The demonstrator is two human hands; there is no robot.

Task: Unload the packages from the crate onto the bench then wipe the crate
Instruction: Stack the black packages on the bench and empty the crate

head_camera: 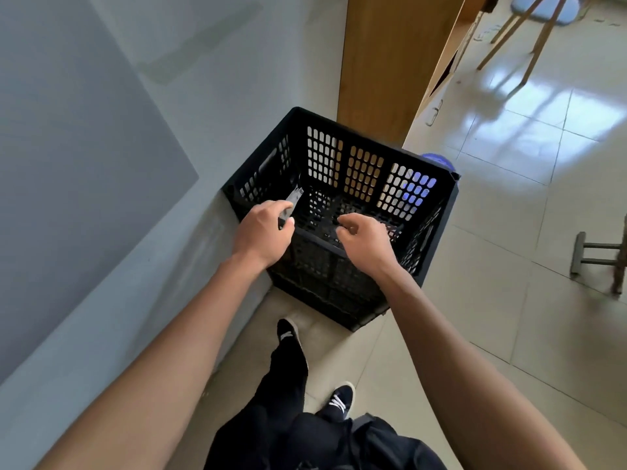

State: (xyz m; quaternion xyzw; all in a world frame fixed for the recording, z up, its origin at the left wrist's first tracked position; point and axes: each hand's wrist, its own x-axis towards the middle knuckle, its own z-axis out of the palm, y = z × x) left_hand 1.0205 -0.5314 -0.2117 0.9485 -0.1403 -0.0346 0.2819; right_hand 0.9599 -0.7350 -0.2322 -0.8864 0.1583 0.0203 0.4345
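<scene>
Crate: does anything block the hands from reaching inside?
Nothing visible does. The crate is open-topped; the left hand, gripping a small silvery package, and the empty right hand are both at its near rim.

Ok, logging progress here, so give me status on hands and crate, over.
Left hand pinches a small silvery packet at the crate rim. Right hand loosely curled, holds nothing. Crate floor looks bare. Nothing in the way.

Black crate (339,212), slotted grid walls. Silvery packet (293,198), maybe foil, blurred. Pale grey bench (101,198). Beige floor tiles (509,266). Black trousers (288,385); black shoes (341,398), white laces.
</scene>
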